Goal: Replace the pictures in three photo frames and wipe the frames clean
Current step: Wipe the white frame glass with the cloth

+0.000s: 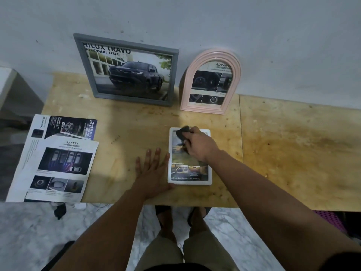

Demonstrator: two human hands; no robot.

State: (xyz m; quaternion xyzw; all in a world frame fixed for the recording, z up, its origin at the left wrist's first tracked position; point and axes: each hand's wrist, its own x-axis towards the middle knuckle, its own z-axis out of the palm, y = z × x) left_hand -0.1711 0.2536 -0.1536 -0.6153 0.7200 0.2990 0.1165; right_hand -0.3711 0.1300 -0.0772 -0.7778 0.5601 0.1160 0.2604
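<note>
Photo frames were arranged on a wooden table (273, 145). Against the wall, a grey frame (82, 61) with a truck picture and a pink arched frame (187, 83) were stood upright. Loose brochure pages (56, 159) were laid at the table's left edge. A white frame (209, 178) was laid flat near the front edge. The left hand (154, 173) was spread flat on the table, its thumb side against the white frame's left border. The right hand (199, 145) was curled round a dark cloth (182, 132), apparently pressed onto the frame's upper glass.
</note>
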